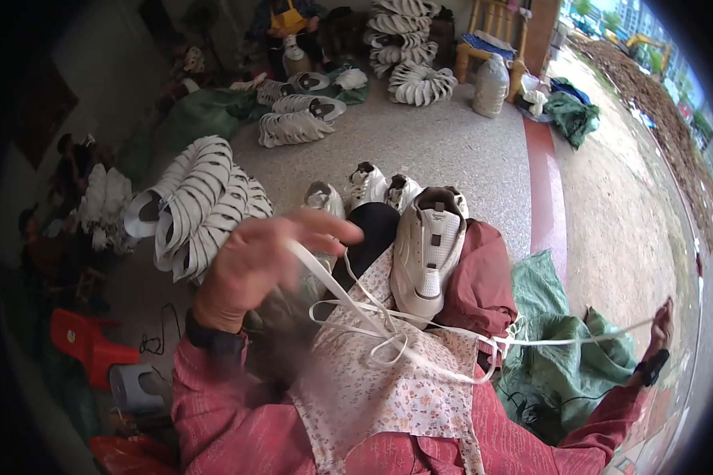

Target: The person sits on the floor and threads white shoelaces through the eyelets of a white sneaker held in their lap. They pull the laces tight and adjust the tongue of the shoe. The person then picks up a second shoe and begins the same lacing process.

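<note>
A cream sneaker [420,273] lies across my lap, its heel toward me, on a flowered apron [420,388]. White shoelace [388,336] runs in loose loops over the apron in front of the heel. My left hand [257,265] is raised left of the sneaker, a little blurred. One strand comes out from between its thumb and fingers, with the forefinger stretched out to the right. Far out to the right, my right hand [661,326] grips another strand, drawn nearly straight from the loops. Its fingertips are small and hard to make out.
More sneakers [367,184] stand on the floor beyond my knees. Stacks of pale shoe uppers [206,202] sit at the left. A green sack [566,348] lies by my right arm, a red stool [87,348] at left. Another person [289,32] sits at the back.
</note>
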Tool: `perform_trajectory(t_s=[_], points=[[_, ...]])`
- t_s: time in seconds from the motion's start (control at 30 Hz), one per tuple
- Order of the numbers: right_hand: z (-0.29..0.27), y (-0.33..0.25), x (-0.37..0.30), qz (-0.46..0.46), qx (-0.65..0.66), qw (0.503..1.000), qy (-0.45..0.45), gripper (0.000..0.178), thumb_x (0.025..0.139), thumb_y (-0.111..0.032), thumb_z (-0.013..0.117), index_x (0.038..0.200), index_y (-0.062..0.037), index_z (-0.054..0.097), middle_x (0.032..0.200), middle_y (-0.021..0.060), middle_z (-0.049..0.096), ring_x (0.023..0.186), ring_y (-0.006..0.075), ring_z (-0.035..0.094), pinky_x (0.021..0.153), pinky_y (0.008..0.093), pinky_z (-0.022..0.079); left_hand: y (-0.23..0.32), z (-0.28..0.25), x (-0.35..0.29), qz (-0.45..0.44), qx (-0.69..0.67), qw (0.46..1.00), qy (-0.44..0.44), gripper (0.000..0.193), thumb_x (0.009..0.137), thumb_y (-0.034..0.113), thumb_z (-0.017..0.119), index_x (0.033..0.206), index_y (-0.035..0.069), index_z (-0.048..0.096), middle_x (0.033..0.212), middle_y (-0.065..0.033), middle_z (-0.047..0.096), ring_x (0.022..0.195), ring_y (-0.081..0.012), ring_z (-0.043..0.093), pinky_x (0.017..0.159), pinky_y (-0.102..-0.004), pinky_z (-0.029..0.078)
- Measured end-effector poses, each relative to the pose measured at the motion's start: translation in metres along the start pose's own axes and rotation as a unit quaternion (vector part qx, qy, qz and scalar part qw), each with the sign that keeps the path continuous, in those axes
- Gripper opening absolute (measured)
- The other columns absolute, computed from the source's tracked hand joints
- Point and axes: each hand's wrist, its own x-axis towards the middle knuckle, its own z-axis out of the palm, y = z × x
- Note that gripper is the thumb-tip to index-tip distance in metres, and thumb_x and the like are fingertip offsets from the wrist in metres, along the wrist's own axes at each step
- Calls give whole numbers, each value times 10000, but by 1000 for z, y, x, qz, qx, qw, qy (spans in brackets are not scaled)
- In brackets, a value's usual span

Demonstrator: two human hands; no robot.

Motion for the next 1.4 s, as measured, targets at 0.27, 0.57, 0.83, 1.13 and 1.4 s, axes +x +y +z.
perform_trajectory(t_s=[0.27, 0.57, 0.83, 1.13, 1.4], points=[[207, 197, -200, -15, -274, 941, -196, 228, 1001, -160, 552, 1158, -52, 676, 608, -114, 333, 466, -5, 272, 404, 206, 196, -11, -209, -76, 111, -236, 934, 245, 237, 1024, 199, 473, 939, 19, 601, 1058, -104, 662, 809, -156, 591, 565, -253, 472], [261, 317, -345, -87, -402, 760, -503, 132, 905, 7, 646, 1018, 13, 715, 835, 34, 688, 756, 95, 613, 677, 263, 493, -126, -82, 17, -187, 223, 942, 168, 160, 947, 128, 641, 1077, 55, 699, 919, -5, 679, 695, -33, 568, 550, -171, 439], [255, 343, -349, -164, -426, 713, -533, 106, 861, -32, 685, 966, -12, 682, 855, 119, 675, 762, 230, 667, 681, 319, 516, -227, -23, 65, -41, 347, 933, -90, 173, 833, 53, 740, 998, 29, 695, 882, -30, 589, 814, -123, 614, 733, -259, 497], [255, 346, -357, -236, -436, 680, -541, 84, 864, -55, 668, 944, -36, 649, 872, 123, 633, 779, 326, 652, 668, 386, 518, -238, -29, 66, -20, 354, 931, -89, 95, 802, 37, 751, 878, 29, 694, 824, -33, 555, 769, -145, 566, 693, -278, 452], [257, 342, -355, -277, -457, 625, -569, 134, 854, -30, 643, 987, -39, 626, 897, 127, 608, 810, 345, 643, 670, 417, 519, -235, -27, 66, -25, 360, 929, -84, 98, 798, 35, 755, 874, 27, 694, 825, -31, 562, 767, -145, 564, 688, -279, 451]])
